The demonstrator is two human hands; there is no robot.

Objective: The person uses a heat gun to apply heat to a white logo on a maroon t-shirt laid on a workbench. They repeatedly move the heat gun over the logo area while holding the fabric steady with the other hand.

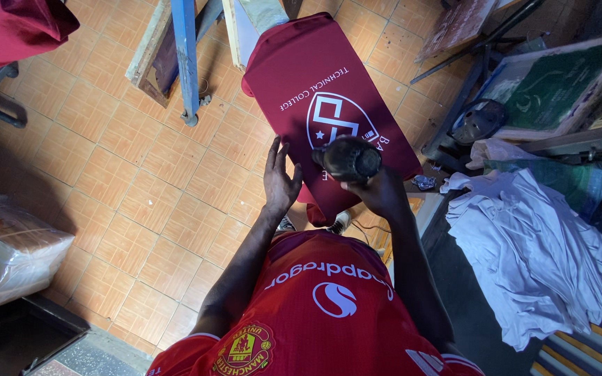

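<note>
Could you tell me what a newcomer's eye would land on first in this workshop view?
First, the maroon shirt with a white printed crest, stretched over a board at top centre. The right hand holds a dark heat tool over the print, while the left hand rests on the shirt's edge. To the right lies a heap of white cloth.

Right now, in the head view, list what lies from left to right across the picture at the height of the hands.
Plastic-wrapped bundle → bare tiled floor → left hand flat at the edge of the maroon shirt → dark heat tool held in the right hand → heap of white cloth.
</note>
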